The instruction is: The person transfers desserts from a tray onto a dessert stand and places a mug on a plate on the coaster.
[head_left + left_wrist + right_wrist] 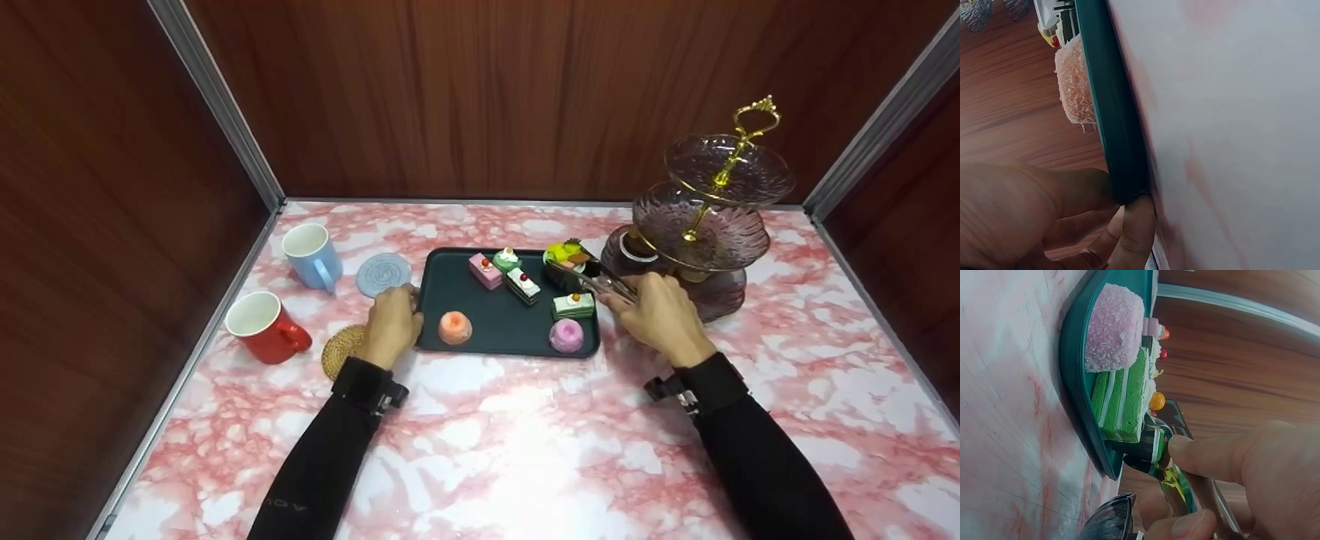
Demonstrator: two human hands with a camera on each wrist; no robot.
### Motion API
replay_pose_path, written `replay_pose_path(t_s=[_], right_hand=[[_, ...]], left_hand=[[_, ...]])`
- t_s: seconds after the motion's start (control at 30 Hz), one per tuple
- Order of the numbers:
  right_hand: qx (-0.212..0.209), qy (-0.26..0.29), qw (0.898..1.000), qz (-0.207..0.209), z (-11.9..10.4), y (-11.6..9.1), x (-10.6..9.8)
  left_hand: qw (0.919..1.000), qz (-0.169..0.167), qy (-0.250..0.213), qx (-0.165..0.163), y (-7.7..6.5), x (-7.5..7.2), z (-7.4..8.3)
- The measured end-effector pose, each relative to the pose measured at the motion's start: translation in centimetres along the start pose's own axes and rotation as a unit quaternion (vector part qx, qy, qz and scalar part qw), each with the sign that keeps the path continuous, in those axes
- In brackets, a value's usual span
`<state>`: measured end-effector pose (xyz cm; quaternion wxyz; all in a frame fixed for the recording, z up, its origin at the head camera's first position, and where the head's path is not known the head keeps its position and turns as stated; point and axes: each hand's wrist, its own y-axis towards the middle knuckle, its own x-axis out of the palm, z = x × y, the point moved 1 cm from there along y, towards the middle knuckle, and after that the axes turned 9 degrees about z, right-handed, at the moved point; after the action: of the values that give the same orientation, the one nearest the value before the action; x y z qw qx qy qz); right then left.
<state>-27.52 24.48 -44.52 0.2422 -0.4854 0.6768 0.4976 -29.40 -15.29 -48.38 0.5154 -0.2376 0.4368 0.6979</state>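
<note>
My left hand (391, 326) pinches the left edge of a dark green tray (502, 319), thumb above and a finger under the rim in the left wrist view. Metal tongs (616, 285) are held in my right hand (664, 315). Their tips reach to a fruit-topped dessert (564, 255) in a dark cup at the tray's back right; whether they squeeze it I cannot tell. Also on the tray are a green cake slice (1123, 402), a purple cake (566, 335), an orange cake (454, 328), a pink slice (485, 270), a dark slice (523, 286) and a round green cake (507, 259).
A three-tiered glass stand (705, 236) with a gold handle stands right of the tray, a dark cup (637, 246) beside its lower tiers. To the left are a blue mug (309, 255), a red mug (262, 330), a grey-blue coaster (383, 274) and a woven coaster (342, 352).
</note>
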Motion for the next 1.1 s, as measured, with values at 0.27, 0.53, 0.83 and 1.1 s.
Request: replay_pose_path(t_s=[0.27,0.53,0.83,1.1], right_hand=[[-0.009,0.0,1.0,0.011,-0.3,0.0,-0.4],[-0.015,0.007,0.999,0.029,-0.3,0.0,-1.0],[-0.022,0.015,0.999,0.046,0.0,-0.7,-1.7],[-0.021,0.023,0.998,0.048,0.7,-1.4,-2.7]], left_hand=[[1.0,-0.005,0.004,-0.003,0.2,0.0,-0.1],[1.0,0.0,0.002,0.009,0.1,0.1,-0.1],[0.9999,0.004,0.001,0.016,0.0,0.1,-0.1],[0.9998,0.006,-0.01,0.013,0.0,0.1,0.0]])
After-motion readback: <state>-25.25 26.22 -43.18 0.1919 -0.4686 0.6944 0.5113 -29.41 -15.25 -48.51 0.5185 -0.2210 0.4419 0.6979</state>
